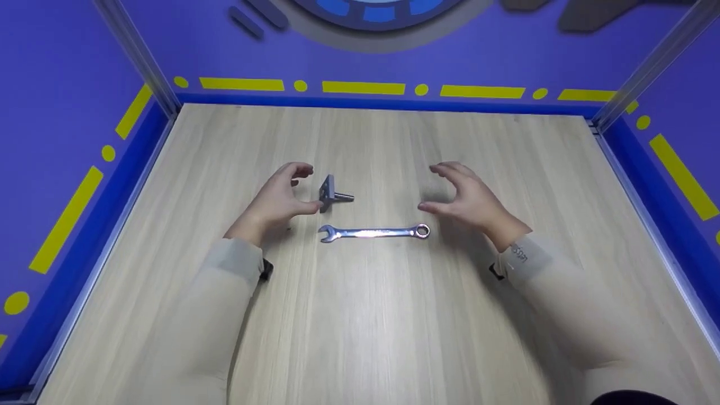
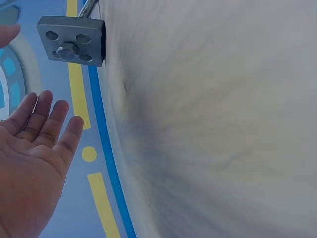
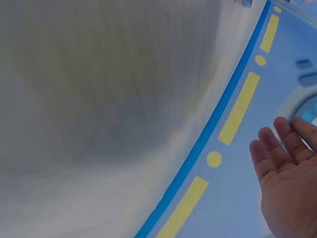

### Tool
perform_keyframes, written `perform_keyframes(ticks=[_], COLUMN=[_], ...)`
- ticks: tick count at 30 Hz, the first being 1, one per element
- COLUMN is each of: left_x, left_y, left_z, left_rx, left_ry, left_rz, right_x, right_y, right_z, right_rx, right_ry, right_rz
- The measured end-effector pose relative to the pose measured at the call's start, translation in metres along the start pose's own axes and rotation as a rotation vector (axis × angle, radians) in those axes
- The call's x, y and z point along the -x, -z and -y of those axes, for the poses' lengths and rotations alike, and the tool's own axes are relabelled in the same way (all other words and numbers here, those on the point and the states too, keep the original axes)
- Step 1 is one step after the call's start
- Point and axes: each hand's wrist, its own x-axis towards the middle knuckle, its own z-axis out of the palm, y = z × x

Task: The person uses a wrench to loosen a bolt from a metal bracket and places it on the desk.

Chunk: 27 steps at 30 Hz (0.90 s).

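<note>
A grey square metal plate (image 1: 327, 194) stands on its edge on the table, a bolt (image 1: 344, 197) running through it and pointing right. In the left wrist view the plate (image 2: 74, 42) shows several holes and a hex bolt head (image 2: 68, 50) at its face. My left hand (image 1: 281, 194) is just left of the plate, fingers apart from the thumb, holding nothing; its thumb tip is close to the plate, and contact cannot be told. Nearer me lies a silver combination wrench (image 1: 374, 232), open end left, ring end right. My right hand (image 1: 467, 194) hovers above and right of the ring end, its fingers spread and holding nothing.
The light wooden table (image 1: 360, 315) is bounded by blue printed walls (image 1: 382, 62) at the back and both sides. Metal frame posts (image 1: 140, 56) stand at the back corners. Both wrists wear dark straps.
</note>
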Motion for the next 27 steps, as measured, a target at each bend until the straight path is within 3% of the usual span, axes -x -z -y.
perform_keyframes(ticks=[5, 14, 27], left_x=[-0.008, -0.013, -0.02], left_y=[-0.007, -0.014, -0.013], left_z=[-0.003, -0.004, 0.0], left_rx=[0.025, 0.013, -0.03], left_ry=[-0.01, 0.011, 0.045], left_rz=[0.028, 0.062, 0.1], right_x=[-0.003, -0.004, -0.009], right_y=[-0.012, -0.027, -0.052], right_z=[0.009, 0.03, 0.043], right_rx=[-0.024, 0.049, 0.149], right_ry=[0.046, 0.121, 0.336], right_rz=[0.05, 0.159, 0.27])
